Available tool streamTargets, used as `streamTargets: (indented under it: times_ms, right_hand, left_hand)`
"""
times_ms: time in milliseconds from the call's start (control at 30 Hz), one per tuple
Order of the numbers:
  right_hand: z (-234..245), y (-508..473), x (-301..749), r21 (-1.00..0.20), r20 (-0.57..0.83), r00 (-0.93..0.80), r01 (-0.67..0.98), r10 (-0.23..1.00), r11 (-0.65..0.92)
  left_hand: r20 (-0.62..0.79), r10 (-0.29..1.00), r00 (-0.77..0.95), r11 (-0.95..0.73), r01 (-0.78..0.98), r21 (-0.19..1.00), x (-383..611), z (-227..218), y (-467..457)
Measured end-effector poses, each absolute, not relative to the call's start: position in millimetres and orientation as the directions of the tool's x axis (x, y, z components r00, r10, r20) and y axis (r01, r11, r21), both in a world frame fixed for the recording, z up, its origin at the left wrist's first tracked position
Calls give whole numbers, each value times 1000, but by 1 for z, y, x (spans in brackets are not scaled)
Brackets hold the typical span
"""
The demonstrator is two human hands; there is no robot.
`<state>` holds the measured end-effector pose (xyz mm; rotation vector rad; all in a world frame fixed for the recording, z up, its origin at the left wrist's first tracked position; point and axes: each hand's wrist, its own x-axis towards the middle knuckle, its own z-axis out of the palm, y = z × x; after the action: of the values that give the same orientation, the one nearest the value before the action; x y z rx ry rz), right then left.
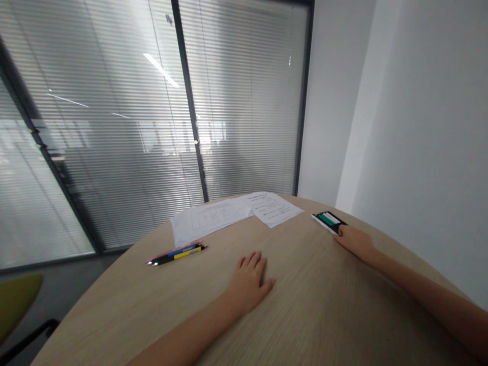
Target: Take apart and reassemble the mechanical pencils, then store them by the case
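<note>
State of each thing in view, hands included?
Left hand: palm down on table, fingers slightly spread
Right hand: gripping near end of flat black item
Flat black item: lying on table
Pens: lying side by side
Papers: spread out, overlapping
Blinds: lowered

1. The flat case (328, 218) was black, banded green and white, with a white edge.
2. One pen (188, 252) was yellow and black; the blue pen (182, 251) had black too.
3. Both paper sheets (276, 209) were white with dark print, the left one faintly gridded.
4. The tabletop (297, 310) showed pale brown, streaky woodgrain.
5. Grey blinds (251, 101) were finely striped crosswise, their frames (189, 96) near-black.
6. The chair (19, 300) was yellow-green.
</note>
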<state>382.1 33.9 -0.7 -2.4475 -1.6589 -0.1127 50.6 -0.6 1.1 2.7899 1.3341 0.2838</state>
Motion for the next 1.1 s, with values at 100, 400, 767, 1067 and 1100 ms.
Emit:
streamTargets:
  times_ms: [100, 400, 767, 1067, 1100]
  right_hand:
    - [-1, 34, 383, -108, 173, 371, 928, 912, -357]
    - [1, 31, 376, -91, 345, 231, 973, 910, -212]
    - [-7, 13, 285, -111, 232, -445, 871, 865, 478]
    - [-7, -22, 239, -210, 91, -611, 760, 786, 615]
    - [-8, -22, 240, -210, 93, -611, 760, 786, 615]
  left_hand:
    - [145, 775, 615, -630, 769, 109, 51, 2, -1]
    - [129, 782, 610, -623, 772, 127, 51, 4, -2]
    - [159, 785, 599, -619, 770, 152, 51, 0, -3]
    - [240, 774, 586, -625, 768, 137, 51, -2, -6]
    - [264, 771, 579, -623, 771, 129, 50, -2, -6]
